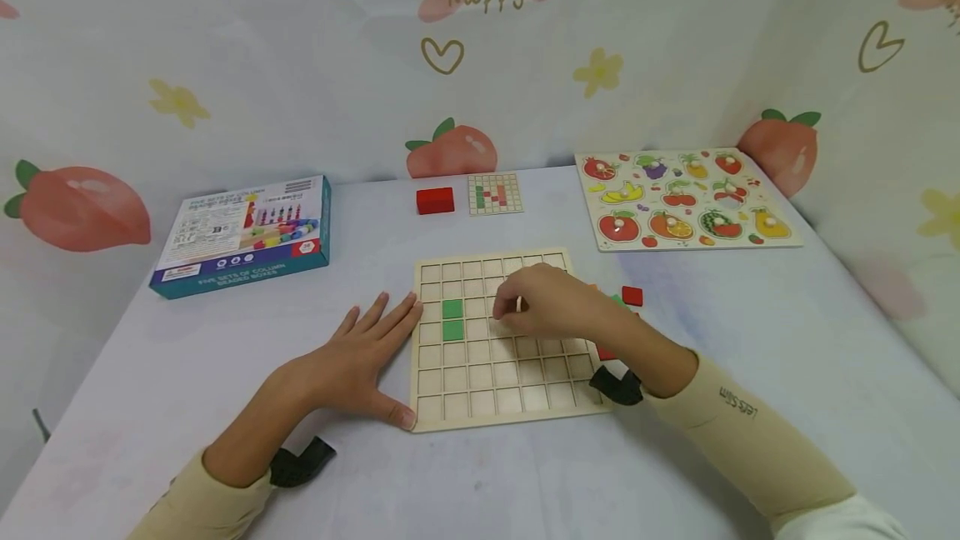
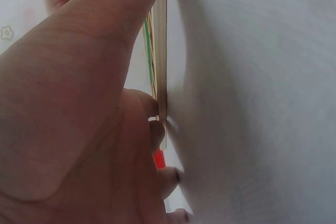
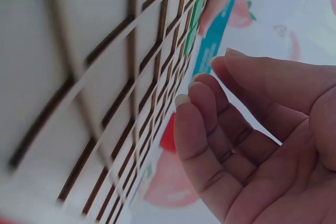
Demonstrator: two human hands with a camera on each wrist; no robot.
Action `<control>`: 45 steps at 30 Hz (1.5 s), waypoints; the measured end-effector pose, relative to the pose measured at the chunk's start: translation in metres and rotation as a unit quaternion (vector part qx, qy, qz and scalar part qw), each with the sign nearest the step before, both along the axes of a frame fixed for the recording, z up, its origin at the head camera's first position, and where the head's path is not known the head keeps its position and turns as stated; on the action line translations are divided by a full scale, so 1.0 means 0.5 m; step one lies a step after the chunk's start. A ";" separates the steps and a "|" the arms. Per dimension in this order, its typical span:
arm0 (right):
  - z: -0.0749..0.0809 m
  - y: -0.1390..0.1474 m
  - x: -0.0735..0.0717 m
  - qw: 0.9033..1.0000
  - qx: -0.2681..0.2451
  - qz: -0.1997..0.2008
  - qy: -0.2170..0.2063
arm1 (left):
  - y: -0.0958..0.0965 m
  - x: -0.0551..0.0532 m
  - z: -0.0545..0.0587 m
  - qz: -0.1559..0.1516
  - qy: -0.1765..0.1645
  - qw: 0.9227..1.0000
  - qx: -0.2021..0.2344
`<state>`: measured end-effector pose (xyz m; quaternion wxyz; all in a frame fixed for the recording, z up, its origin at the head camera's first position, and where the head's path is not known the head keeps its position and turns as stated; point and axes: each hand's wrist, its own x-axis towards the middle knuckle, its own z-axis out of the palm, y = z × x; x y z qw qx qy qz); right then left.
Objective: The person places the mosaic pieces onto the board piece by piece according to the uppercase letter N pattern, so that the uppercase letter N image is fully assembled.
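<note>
A wooden grid board (image 1: 480, 398) lies flat on the table, with two green tiles (image 1: 453, 330) in neighbouring squares of one column. My left hand (image 1: 352, 365) is spread along its left edge, thumb at the near corner and fingertips at the side. Over the middle of the board hovers my right hand (image 1: 547, 302), its fingers loosely bent. In the right wrist view a gap shows between thumb and fingers (image 3: 191, 135), with nothing visible in it. Several loose tiles, among them a red tile (image 1: 632, 296), lie at the board's right, partly hidden by my right forearm.
Behind the board stand a red block (image 1: 435, 201) and a small pattern card (image 1: 496, 193) with coloured squares. A boxed bead set (image 1: 243, 236) lies at the back left. A fruit puzzle board (image 1: 682, 200) occupies the back right, near the patterned backdrop (image 1: 300, 65).
</note>
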<state>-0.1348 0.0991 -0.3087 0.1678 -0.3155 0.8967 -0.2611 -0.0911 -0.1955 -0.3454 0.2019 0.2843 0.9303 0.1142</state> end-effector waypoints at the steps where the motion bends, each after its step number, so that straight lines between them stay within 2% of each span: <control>1: 0.001 0.010 0.002 1.000 0.000 -0.006 0.002 | 0.000 0.000 0.000 0.000 0.001 1.000 -0.001; 12: -0.003 0.115 0.011 0.996 0.010 -0.083 -0.006 | 0.000 0.000 -0.005 0.000 0.005 1.000 -0.002; 19: 0.012 0.170 0.002 0.990 0.045 -0.128 -0.035 | -0.001 0.000 -0.005 -0.002 0.007 1.000 -0.004; 26: 0.020 0.209 -0.015 0.984 0.109 -0.138 -0.040 | -0.001 0.000 -0.005 0.001 0.005 1.000 -0.006; 37: 0.009 0.229 -0.027 0.978 0.139 -0.144 -0.061 | 0.002 -0.001 -0.002 0.001 0.006 1.000 -0.011; 45: -0.004 0.231 -0.033 0.975 0.155 -0.147 -0.057 | 0.001 0.000 -0.003 0.002 0.006 1.000 -0.008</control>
